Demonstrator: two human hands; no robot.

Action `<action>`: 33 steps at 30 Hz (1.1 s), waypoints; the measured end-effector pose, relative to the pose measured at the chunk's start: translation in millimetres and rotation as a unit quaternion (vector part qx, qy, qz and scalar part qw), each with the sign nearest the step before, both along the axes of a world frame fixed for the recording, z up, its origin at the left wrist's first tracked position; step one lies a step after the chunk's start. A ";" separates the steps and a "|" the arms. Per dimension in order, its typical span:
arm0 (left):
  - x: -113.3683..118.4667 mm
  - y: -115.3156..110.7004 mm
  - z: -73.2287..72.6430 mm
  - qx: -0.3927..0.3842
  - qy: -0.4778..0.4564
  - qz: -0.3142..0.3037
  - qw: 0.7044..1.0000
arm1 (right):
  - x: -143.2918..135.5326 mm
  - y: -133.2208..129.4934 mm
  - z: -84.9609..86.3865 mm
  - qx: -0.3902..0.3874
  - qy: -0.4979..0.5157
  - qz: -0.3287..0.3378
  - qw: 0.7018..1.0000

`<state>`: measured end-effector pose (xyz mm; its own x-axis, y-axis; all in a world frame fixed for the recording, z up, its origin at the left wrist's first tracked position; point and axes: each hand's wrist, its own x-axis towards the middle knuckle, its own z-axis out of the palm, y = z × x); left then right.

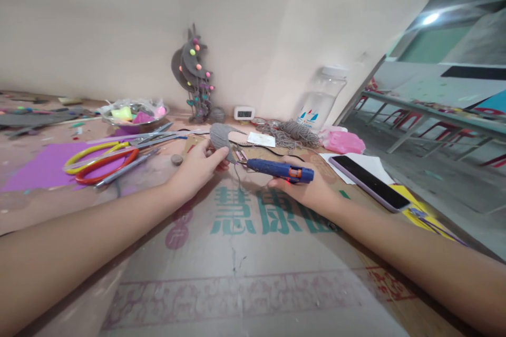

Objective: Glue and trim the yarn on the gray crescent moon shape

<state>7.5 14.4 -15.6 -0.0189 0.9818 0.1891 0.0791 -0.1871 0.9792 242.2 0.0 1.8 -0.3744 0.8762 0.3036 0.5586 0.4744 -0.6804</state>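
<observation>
Between the thumb and fingers of my left hand (201,165) is a grey yarn-wrapped crescent (222,136), held up over the cardboard. A loose strand of yarn (239,176) hangs from its lower end. My right hand (300,184) is closed around a blue glue gun (272,167), with a small red light showing near its grip. The nozzle points left and is close to the lower end of the crescent; I cannot tell whether it touches. Part of my right fingers is hidden behind the glue gun.
Scissors (105,160) with red and yellow handles lie on purple paper (39,166) at left. Behind stand a metal bowl (134,122), a decorated grey moon ornament (195,73), a small clock (244,112) and a bottle (322,97). Grey yarn (296,134) and a phone (369,182) are at right.
</observation>
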 end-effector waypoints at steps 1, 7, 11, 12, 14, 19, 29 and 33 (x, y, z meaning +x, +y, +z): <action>-0.1 0.1 0.0 -0.002 0.001 -0.001 1.000 | 0.4 0.3 -0.5 -0.005 0.000 0.003 1.000; -0.5 -0.2 -0.5 -0.003 0.008 0.001 1.000 | 3.3 2.6 -3.7 0.008 -0.031 0.015 0.999; -0.6 1.1 -2.2 0.006 0.000 0.001 1.000 | 3.7 1.4 -3.0 0.030 -0.050 0.013 0.998; -0.5 1.4 -2.6 0.006 -0.003 0.001 1.000 | 3.7 0.9 -2.5 0.027 -0.053 0.011 0.998; -0.4 2.0 -3.2 0.007 -0.004 0.000 1.000 | 3.6 0.2 -1.6 0.015 -0.055 0.012 0.998; -0.1 1.6 -3.3 0.006 -0.007 -0.003 1.000 | 3.4 0.9 -1.1 0.023 -0.053 0.014 0.998; 1.4 0.5 -0.2 -0.001 -0.008 0.004 1.000 | 4.1 1.1 -3.4 0.020 -0.052 0.013 0.998; 1.2 1.5 -1.9 0.001 -0.002 0.002 1.000 | 4.1 2.6 -4.6 0.023 -0.053 0.010 0.998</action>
